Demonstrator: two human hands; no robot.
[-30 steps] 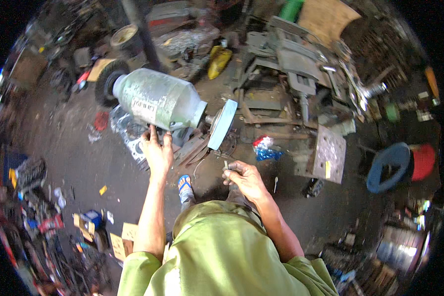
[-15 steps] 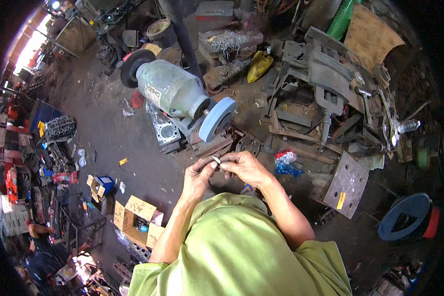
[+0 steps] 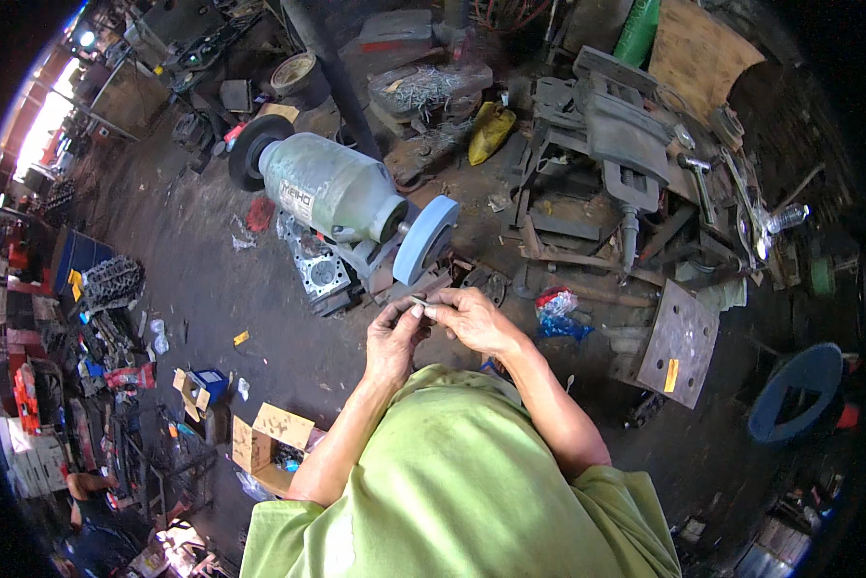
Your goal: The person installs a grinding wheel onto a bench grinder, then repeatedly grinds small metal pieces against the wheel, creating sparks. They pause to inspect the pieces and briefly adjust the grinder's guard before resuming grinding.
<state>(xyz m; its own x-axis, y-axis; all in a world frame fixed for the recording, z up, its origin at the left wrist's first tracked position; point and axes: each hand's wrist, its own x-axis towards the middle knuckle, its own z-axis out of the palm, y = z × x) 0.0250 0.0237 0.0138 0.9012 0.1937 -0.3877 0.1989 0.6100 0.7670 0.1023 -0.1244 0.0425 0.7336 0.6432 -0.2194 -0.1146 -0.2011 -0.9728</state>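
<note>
Small piece [image 3: 420,302]: pinched between the fingertips, in front of the body and near the lower edge of the grinder's pale blue wheel.
Grinder [image 3: 332,185]: grey-green motor body lying at a slant, a dark wheel [image 3: 257,152] at its far end, a pale blue wheel [image 3: 423,241] at its near end.
Blue round vessel [image 3: 763,421]: right of the body, wide-rimmed, dark inside; its contents cannot be read.
Carton [image 3: 282,424]: lower left on the floor [image 3: 288,347], flaps spread, some blue and dark items inside, too small to name.
Bucket [image 3: 301,89]: beyond the grinder, beside a dark post [image 3: 332,72], pale at the rim; what fills it is unclear.
Small blue box [image 3: 214,382]: just beyond the carton, brown flaps raised, inside not readable.
Yellow container [image 3: 492,133]: lying beyond the blue wheel, its inside not shown.
Hands [image 3: 394,332]: together, thumbs and fingers of both closed on the piece, clear of the wheel.
Piece's look: slim, short, pale greyish; material cannot be told.
Hidden: most of the piece, under fingers; a sandalled foot [image 3: 494,366], largely behind the shirt [image 3: 452,482].
Cut off: another person's bent limb [image 3: 91,485], lower left, blurred near the dark rim.
</note>
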